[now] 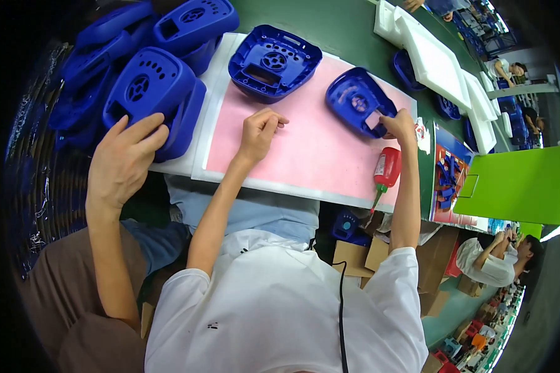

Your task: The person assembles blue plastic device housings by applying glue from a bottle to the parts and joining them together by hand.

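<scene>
The mat (305, 140) is pale pink with a white border, over a dark green tabletop (348, 28). Both plastic housings (295, 67) on the mat are deep blue, and I see the same blue on the stacked housings (162, 87) left of it. At the mat's right side, the squeeze bottle (389, 163) is red with a green cap (382, 188). Beyond the mat's right edge, foam trays (435, 62) are plain white, a panel (516, 186) bright lime green.
</scene>
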`<action>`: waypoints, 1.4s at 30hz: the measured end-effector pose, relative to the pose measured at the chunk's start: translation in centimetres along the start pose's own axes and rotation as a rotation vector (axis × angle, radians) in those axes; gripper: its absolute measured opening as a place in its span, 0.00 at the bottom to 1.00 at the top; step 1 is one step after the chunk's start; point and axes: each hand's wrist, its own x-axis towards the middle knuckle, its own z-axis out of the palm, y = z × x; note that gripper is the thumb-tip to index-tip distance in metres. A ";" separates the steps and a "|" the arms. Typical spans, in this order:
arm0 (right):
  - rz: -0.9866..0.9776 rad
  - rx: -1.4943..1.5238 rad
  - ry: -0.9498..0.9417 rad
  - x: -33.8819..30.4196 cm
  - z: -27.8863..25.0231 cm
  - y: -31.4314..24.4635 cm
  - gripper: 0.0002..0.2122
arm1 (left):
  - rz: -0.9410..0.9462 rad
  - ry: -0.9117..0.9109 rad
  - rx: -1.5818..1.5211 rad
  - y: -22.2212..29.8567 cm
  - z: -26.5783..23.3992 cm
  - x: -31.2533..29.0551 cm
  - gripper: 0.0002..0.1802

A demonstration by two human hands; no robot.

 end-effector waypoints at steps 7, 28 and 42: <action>-0.101 0.824 0.286 6.7 4.8 -4.9 0.17 | -0.019 -0.018 0.008 0.0 0.7 0.3 0.15; -1.500 0.053 0.060 -13.2 -3.6 -12.4 0.10 | -0.136 0.477 -0.579 -1.0 -1.3 1.2 0.22; -0.925 -0.207 0.359 -4.6 0.0 -0.3 0.12 | 0.029 -0.048 0.177 -1.1 -1.3 0.2 0.16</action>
